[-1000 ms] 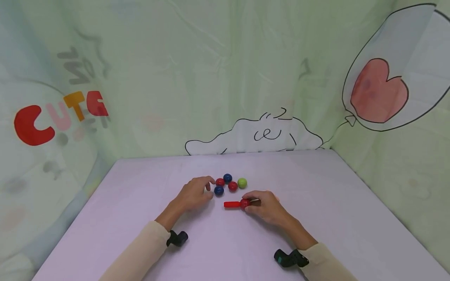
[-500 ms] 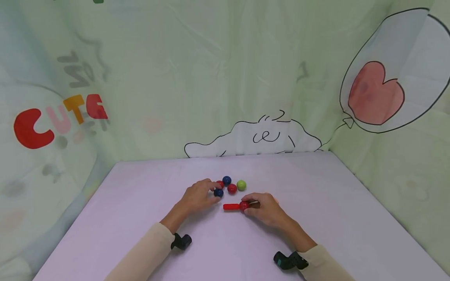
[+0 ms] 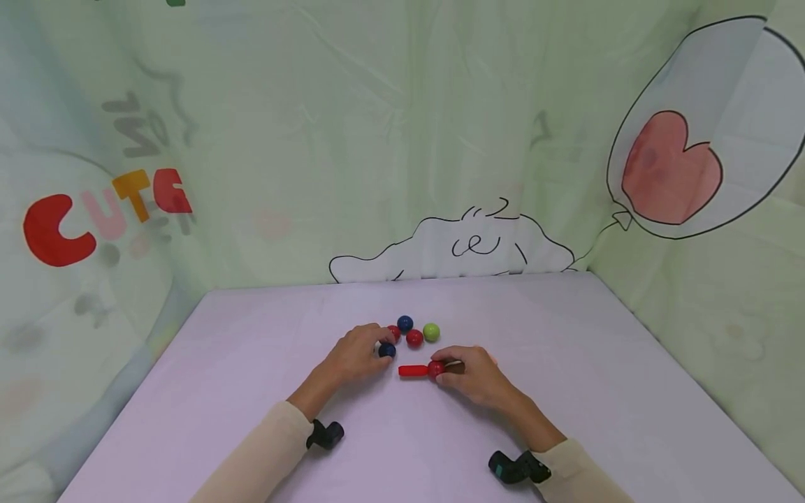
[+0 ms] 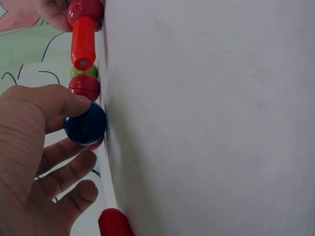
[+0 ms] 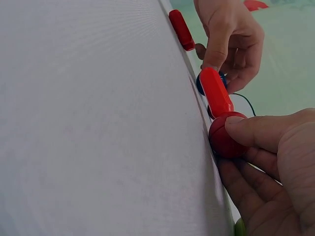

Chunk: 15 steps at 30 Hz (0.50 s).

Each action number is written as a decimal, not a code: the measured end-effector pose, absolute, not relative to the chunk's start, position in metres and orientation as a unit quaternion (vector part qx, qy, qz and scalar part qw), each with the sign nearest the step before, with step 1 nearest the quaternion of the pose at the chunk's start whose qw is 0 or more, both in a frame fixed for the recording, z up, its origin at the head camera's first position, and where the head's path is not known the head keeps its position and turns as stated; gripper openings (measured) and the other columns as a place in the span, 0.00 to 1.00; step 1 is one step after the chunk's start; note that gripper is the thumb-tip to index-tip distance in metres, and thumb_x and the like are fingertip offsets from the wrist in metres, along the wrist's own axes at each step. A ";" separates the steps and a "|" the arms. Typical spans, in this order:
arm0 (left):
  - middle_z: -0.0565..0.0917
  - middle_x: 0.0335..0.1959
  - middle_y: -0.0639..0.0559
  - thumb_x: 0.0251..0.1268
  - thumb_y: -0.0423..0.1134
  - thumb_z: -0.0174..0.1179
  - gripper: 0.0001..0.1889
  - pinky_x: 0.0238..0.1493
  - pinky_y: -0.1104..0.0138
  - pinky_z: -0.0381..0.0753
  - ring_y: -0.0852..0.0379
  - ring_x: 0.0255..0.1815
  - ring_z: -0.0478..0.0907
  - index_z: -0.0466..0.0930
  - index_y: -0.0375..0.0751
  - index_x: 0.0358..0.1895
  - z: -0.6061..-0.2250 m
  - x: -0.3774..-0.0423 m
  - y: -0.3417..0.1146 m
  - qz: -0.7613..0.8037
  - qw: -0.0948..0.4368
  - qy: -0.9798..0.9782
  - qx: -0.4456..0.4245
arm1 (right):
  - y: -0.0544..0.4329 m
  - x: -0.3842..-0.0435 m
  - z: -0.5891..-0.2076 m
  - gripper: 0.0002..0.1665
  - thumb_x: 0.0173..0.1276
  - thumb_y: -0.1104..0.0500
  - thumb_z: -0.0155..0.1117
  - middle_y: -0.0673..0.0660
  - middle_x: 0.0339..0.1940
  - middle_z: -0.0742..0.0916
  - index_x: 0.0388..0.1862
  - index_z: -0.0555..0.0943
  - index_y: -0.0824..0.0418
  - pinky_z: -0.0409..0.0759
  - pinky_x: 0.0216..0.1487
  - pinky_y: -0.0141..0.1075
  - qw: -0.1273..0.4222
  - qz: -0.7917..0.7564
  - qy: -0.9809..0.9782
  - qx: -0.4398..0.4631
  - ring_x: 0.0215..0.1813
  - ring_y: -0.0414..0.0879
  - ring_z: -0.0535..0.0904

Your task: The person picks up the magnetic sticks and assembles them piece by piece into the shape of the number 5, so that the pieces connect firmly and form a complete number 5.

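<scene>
My left hand (image 3: pixel 358 353) pinches a blue ball (image 4: pixel 86 124), thumb in front and index finger behind, with its other fingers loosely bent. My right hand (image 3: pixel 474 374) holds a dark red ball (image 5: pixel 229 135) between thumb and fingers. A bright red ridged rod (image 3: pixel 412 371) extends from that ball toward the left hand; a grey dot shows on its free end in the left wrist view. Behind the hands sit another blue ball (image 3: pixel 405 323), two red balls, one (image 3: pixel 414 339) in full view and one partly behind the left fingers, and a green ball (image 3: pixel 431 332).
A second red rod (image 4: pixel 114 222) lies beyond the left hand, hidden from the head view. A green thing (image 5: pixel 239 227) peeks out below the right hand in the right wrist view. The pale tabletop (image 3: pixel 251 391) meets printed curtains at the back and sides.
The left hand has moved right to the nearer blue ball, taken hold of it and drawn it slightly left and toward me. The right hand keeps the red ball and rod in place.
</scene>
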State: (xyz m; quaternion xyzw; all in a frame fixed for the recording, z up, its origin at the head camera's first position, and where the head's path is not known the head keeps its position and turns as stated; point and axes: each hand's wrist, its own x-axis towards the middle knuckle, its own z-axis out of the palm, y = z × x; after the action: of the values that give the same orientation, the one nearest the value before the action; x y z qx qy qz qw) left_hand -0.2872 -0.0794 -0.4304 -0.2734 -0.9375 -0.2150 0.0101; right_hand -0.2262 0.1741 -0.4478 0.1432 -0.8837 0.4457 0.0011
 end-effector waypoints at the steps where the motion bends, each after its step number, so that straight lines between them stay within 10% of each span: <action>1: 0.83 0.45 0.55 0.64 0.41 0.68 0.15 0.51 0.60 0.81 0.57 0.43 0.77 0.85 0.47 0.53 -0.431 -0.287 -0.080 -0.221 0.008 -0.937 -0.272 | 0.174 -0.226 -0.448 0.20 0.63 0.68 0.73 0.53 0.50 0.88 0.54 0.86 0.60 0.85 0.52 0.39 0.002 0.445 -0.884 0.144 0.51 0.48 0.85; 15: 0.81 0.45 0.57 0.61 0.38 0.69 0.17 0.44 0.67 0.80 0.57 0.43 0.75 0.84 0.46 0.54 -0.433 -0.278 -0.083 -0.272 -0.033 -0.926 -0.260 | 0.174 -0.228 -0.449 0.20 0.63 0.68 0.73 0.53 0.50 0.88 0.54 0.86 0.60 0.84 0.53 0.39 0.003 0.442 -0.885 0.144 0.51 0.47 0.85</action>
State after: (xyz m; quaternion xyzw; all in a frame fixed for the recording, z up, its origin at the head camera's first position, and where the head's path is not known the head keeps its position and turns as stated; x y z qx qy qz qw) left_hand -0.2779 -0.0825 -0.4325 -0.2595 -0.9262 -0.2715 -0.0333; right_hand -0.2277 0.1741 -0.4487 0.1440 -0.8853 0.4422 0.0035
